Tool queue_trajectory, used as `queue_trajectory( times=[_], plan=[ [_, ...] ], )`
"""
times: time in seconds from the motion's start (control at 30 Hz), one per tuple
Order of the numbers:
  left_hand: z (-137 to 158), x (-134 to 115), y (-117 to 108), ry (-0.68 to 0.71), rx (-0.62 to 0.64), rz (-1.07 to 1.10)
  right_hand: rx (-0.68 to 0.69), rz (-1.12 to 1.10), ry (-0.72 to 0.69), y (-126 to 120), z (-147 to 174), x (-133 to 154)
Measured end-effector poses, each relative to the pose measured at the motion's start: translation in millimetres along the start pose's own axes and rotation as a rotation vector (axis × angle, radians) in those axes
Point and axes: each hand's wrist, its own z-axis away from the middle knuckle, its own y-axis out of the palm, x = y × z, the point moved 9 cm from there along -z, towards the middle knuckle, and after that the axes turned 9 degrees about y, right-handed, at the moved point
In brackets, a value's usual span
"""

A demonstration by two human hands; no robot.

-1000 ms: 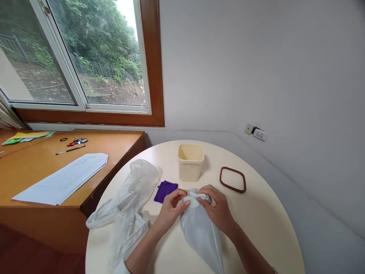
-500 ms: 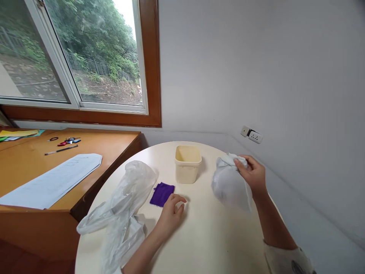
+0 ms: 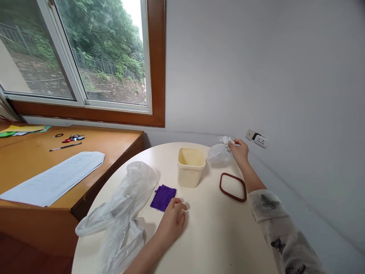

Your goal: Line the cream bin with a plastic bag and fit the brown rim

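Note:
At the far right of the round table, my right hand (image 3: 240, 151) pinches the gathered top of a small tied white plastic bag (image 3: 219, 153). The bag rests at or just above the tabletop; I cannot tell if it touches. My left hand (image 3: 173, 219) lies over the table with loosely bent fingers and nothing in them. Beside its fingertips is a folded purple cloth (image 3: 163, 198). A cream plastic tub (image 3: 188, 178) stands uncovered between my hands. Near my right forearm lies a brown rounded-rectangular ring (image 3: 244, 191).
A large crumpled white plastic bag (image 3: 137, 190) spreads over the table's left side. On the wooden desk (image 3: 119, 148) to the left lie papers (image 3: 57, 179), a pen (image 3: 65, 147) and keys (image 3: 74, 137). A wall socket (image 3: 261, 141) is behind the table's right edge.
My right hand has carried the small bag away from me to the table's far edge. The brown ring, hidden before, now shows. My left hand stays by the purple cloth.

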Motion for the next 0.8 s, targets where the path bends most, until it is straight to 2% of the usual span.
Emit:
queue_trajectory(
  times=[0.17, 0.37, 0.6, 0.8],
  plan=[
    [3, -1, 3, -0.017, 0.032, 0.006, 0.029, 0.058, 0.014, 36, -5, -22],
    [4, -1, 3, 0.013, 0.023, 0.009, 0.136, 0.123, 0.003, 72, 12, -54],
    [4, -5, 9, 0.010, 0.142, -0.181, 0.187, 0.165, -0.015, 84, 17, -69],
    [4, -4, 11, 0.005, 0.188, -0.221, 0.188, 0.185, -0.031, 83, 19, -68]
  ],
)
